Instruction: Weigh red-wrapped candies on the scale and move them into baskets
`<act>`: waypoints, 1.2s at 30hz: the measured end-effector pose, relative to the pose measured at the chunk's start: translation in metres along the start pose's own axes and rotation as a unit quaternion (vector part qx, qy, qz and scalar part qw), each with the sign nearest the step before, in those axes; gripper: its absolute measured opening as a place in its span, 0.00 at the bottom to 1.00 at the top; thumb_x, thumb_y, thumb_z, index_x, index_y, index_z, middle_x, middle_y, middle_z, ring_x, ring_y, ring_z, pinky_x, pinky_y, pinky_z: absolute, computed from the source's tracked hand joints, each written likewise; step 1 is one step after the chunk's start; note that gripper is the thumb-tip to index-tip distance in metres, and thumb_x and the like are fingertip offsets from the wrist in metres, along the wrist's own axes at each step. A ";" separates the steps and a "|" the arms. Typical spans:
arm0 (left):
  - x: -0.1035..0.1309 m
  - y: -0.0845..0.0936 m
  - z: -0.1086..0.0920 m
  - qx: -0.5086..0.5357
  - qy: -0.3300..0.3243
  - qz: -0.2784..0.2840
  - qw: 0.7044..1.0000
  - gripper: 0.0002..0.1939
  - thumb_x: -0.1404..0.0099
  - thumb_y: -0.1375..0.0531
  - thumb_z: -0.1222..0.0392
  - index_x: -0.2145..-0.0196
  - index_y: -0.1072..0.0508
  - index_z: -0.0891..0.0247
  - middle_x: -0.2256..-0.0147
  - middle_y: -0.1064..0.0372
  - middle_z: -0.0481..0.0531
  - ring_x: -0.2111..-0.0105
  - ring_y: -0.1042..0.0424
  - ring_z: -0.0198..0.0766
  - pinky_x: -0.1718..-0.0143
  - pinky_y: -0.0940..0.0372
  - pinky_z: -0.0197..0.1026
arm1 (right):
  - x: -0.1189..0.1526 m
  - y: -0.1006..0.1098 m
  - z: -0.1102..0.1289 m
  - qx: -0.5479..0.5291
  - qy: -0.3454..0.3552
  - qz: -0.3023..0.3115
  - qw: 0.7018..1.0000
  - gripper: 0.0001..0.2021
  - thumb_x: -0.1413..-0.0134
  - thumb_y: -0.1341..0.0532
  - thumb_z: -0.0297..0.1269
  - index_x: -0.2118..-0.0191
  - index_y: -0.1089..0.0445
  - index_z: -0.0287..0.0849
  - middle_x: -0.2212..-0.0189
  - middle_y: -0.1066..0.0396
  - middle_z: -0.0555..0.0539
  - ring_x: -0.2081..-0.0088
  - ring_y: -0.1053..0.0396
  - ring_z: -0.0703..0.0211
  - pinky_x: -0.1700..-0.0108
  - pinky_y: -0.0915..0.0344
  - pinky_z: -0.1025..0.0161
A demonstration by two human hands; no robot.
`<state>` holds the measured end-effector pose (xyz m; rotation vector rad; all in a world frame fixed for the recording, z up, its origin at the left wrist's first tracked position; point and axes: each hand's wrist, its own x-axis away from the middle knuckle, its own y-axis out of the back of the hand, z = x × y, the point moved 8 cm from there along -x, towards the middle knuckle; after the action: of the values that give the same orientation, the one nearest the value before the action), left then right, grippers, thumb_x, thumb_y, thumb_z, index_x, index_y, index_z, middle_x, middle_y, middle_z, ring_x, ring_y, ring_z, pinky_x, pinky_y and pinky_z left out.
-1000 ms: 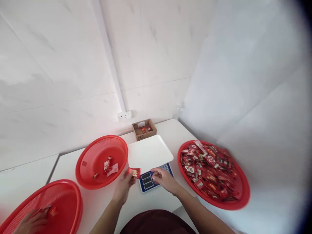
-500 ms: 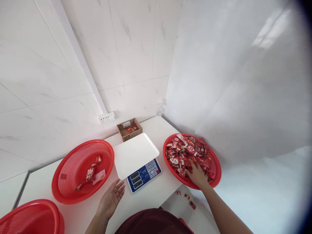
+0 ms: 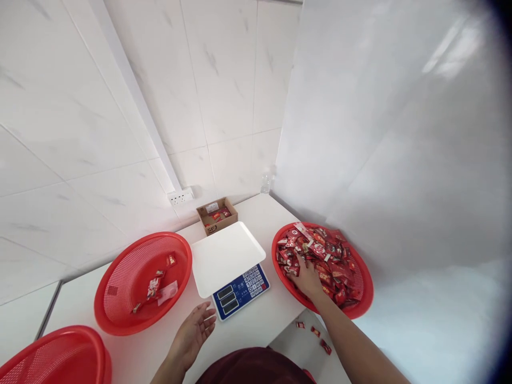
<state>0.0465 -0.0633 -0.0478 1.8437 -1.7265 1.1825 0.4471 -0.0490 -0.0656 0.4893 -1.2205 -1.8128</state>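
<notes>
My right hand [image 3: 307, 278] reaches into the right red basket [image 3: 365, 298], its fingers spread on a heap of red-wrapped packets [image 3: 332, 261]. Nothing that I can make out is held in it. Palm up and empty, my left hand [image 3: 195, 329] hovers just left of the blue keypad of a weighing scale [image 3: 242, 290]. The scale's white tray [image 3: 228, 256] is bare. In the red basket at the left [image 3: 120, 322] lie a few red packets [image 3: 154, 285] and a pink one [image 3: 168, 292].
A small cardboard box [image 3: 218, 228] with red packets stands behind the scale by the wall. Another red basket [image 3: 102, 346] is at the lower left. A power strip [image 3: 181, 198] is on the wall. Three small wrapped pieces [image 3: 315, 331] lie below the table's right edge.
My right hand has shifted left over the heap, toward the basket's near left side. The whole view has moved slightly. My left hand stays open beside the scale.
</notes>
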 end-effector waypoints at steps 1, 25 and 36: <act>0.000 -0.001 0.001 -0.001 0.001 0.001 1.000 0.09 0.39 0.40 0.61 0.60 0.30 0.64 0.67 0.27 0.55 0.72 0.26 0.34 0.66 0.32 0.37 | -0.002 -0.001 0.000 -0.011 -0.003 0.000 1.000 0.35 0.52 0.42 0.44 0.38 0.49 0.43 0.45 0.43 0.35 0.46 0.39 0.42 0.48 0.43 0.50; -0.003 -0.010 0.006 -0.014 0.009 0.017 1.000 0.08 0.39 0.41 0.62 0.61 0.33 0.64 0.69 0.28 0.52 0.73 0.28 0.32 0.68 0.33 0.35 | -0.006 0.074 -0.042 -0.278 -0.060 -0.033 0.958 0.21 0.59 0.39 0.50 0.62 0.27 0.38 0.62 0.24 0.40 0.58 0.29 0.47 0.53 0.36 0.55; 0.003 -0.025 0.003 -0.040 0.005 0.070 0.997 0.12 0.40 0.39 0.58 0.60 0.34 0.62 0.67 0.29 0.51 0.70 0.29 0.33 0.65 0.35 0.36 | 0.014 0.102 -0.009 -0.507 -0.147 -0.030 0.849 0.19 0.67 0.32 0.44 0.64 0.28 0.44 0.69 0.23 0.45 0.65 0.26 0.46 0.65 0.28 0.55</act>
<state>0.0708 -0.0624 -0.0407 1.6907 -1.8945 1.1535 0.4911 -0.0798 0.0233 -0.3747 -0.2693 -2.3265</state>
